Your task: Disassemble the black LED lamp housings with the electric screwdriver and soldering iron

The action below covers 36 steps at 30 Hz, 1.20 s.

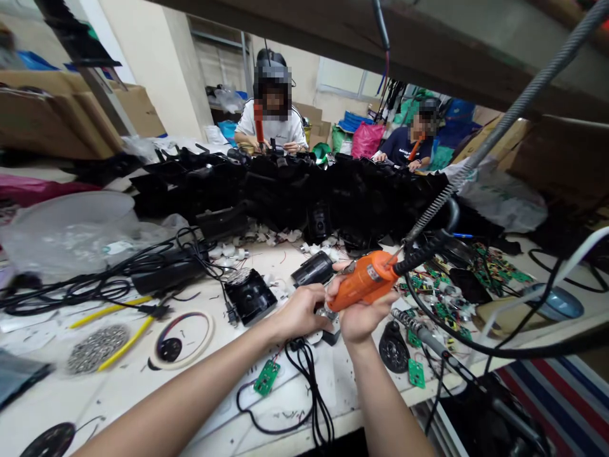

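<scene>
My right hand [364, 317] is wrapped round an orange electric screwdriver [364, 279], which hangs from a coiled spring and points down to the left. Close beside it, the fingers of my left hand [302, 311] are curled on a dark plastic part [330, 333], mostly hidden by both hands. The screwdriver's tip is hidden too. Just below my left hand lies a bundled black cable [309, 374], with a small green circuit board [267, 377] next to it. An open black housing [250, 297] sits left of my hands, and a black shell [313, 269] lies behind them.
Black parts [333, 197] are heaped across the back, with two people working behind. Left are a dish of screws [98, 349], a tape roll [208, 339] and cables [109, 285]. Circuit boards [495, 266] and a soldering iron [423, 333] lie right. A beam [380, 38] runs overhead.
</scene>
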{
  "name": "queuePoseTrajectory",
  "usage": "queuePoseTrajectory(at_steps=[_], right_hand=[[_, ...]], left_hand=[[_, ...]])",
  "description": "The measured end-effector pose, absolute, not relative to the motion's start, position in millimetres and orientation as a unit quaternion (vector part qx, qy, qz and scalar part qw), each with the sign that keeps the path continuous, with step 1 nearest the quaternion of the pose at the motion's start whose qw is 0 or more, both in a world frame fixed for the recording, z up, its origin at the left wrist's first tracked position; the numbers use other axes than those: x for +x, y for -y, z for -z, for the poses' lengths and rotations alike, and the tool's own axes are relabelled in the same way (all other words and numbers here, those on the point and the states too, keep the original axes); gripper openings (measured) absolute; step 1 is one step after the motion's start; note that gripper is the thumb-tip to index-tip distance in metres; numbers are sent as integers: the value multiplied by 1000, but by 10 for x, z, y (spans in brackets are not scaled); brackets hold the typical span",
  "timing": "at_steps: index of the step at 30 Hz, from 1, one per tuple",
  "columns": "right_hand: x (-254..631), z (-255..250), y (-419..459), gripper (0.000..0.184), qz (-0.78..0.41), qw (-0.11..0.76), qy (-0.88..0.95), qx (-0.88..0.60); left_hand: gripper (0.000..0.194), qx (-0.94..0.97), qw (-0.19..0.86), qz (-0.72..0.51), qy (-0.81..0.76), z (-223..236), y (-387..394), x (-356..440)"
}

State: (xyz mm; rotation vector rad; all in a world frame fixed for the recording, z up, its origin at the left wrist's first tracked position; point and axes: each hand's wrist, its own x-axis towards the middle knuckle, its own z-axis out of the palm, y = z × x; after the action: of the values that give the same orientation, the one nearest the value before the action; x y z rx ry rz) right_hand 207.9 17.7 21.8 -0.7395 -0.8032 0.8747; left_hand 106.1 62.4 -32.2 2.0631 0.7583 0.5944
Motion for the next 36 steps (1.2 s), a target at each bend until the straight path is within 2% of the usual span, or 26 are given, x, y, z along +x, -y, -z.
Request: queuePoseTrajectory(at_steps=[11, 21, 25, 29, 36], right_hand=[[2058, -142, -216, 81, -410, 754, 389, -335], [2044, -177, -200, 78, -383, 717, 464, -352], [2053, -235, -182, 82, -407, 738, 417, -340], [2069, -291, -152, 77, -413, 756, 390, -326], [2076, -347, -69, 79, -415, 758, 383, -326]], left_hand=[[23, 809, 424, -235, -333, 307, -590, 1055], [15, 811, 423, -232, -331, 264, -592, 1034], [22, 811, 433, -217, -328, 229, -581, 961], [29, 807, 432, -215, -339, 232, -553, 922], [15, 825, 383, -269, -316, 228, -510, 912]])
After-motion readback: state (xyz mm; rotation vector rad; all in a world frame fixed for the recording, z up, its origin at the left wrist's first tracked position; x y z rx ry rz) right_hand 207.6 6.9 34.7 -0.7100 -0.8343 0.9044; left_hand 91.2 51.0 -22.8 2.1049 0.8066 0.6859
